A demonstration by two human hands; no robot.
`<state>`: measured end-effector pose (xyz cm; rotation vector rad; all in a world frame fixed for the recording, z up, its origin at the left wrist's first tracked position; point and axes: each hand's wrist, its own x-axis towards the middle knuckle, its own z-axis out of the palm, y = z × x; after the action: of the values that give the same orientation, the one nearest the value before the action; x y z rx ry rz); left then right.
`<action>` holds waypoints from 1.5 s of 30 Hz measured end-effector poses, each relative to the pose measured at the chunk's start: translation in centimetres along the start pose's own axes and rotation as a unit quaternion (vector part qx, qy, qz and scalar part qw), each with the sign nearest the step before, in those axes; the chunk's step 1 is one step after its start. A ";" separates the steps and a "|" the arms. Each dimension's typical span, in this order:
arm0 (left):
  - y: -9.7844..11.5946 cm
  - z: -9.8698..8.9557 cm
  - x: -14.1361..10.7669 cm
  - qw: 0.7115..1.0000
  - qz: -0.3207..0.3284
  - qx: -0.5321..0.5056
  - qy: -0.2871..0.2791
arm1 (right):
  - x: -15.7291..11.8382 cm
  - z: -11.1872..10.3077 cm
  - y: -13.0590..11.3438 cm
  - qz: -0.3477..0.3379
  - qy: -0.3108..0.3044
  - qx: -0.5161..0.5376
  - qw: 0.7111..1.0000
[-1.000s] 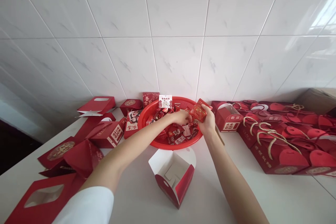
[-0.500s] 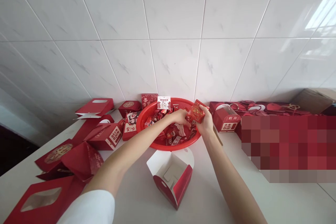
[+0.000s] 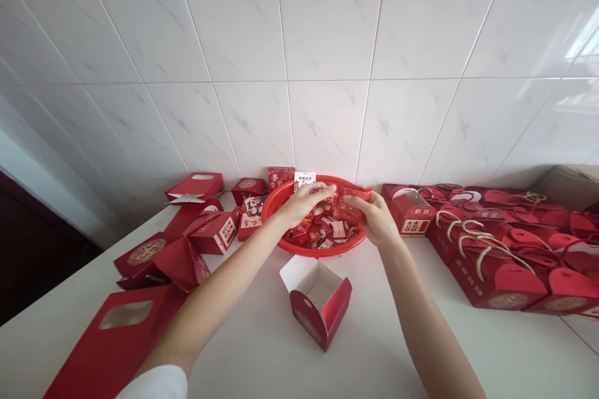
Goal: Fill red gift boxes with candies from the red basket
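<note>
Over a red plastic basket, both my hands are close together. My right hand pinches a shiny red wrapped packet with gold print. My left hand is closed at the packet's left side, with a small red wrapped candy at its fingertips; the fingers partly cover it. Loose candies in red and white wrappers lie in the basket below. In front of the basket stands an open red gift box with a white inside, its flaps raised.
Red gift boxes stand or lie along the left, some with windows. At the right are rows of red boxes with rope handles, and one open-topped box. A brown carton sits behind them against the tiled wall.
My left hand has risen out of the candies to the packet in my right hand, with a small candy at its fingertips. The view has shifted, so the scene's middle lies slightly further right.
</note>
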<state>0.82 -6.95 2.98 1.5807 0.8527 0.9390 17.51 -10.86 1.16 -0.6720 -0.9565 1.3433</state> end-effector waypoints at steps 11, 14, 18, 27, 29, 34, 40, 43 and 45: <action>0.5 1.3 -4.8 0.998 0.034 0.000 0.051 | -4.0 0.2 -3.7 0.022 -0.115 -0.069 0.991; 0.5 2.0 -5.6 0.994 0.055 0.013 0.090 | -4.6 0.6 -4.0 0.035 -0.130 -0.067 0.989; 0.3 2.5 -6.3 0.991 0.082 0.027 0.102 | -4.7 0.9 -4.1 0.059 -0.117 -0.044 0.990; -0.4 2.3 -6.2 0.996 0.047 -0.029 0.067 | -4.5 0.5 -4.1 0.086 -0.125 -0.028 0.988; -0.5 2.3 -6.3 0.997 0.035 -0.050 0.055 | -4.4 0.5 -4.1 0.089 -0.123 -0.031 0.988; -0.4 2.1 -6.6 0.992 0.005 -0.112 0.055 | -4.4 0.3 -4.1 0.086 -0.134 -0.055 0.986; 0.1 0.9 -7.3 0.985 -0.037 -0.157 0.065 | -4.3 -0.8 -4.8 0.059 -0.114 -0.111 0.985; 0.1 0.1 -7.9 0.993 -0.033 -0.106 0.044 | -4.4 -1.2 -5.2 0.048 -0.127 -0.145 0.980; 0.1 -0.4 -8.4 0.998 -0.039 -0.047 -0.004 | -4.5 -1.3 -5.5 0.047 -0.139 -0.169 0.975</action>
<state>-3.16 -14.23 1.95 1.4595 0.8454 0.9040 21.53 -15.89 4.41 -0.8071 -1.4146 1.3956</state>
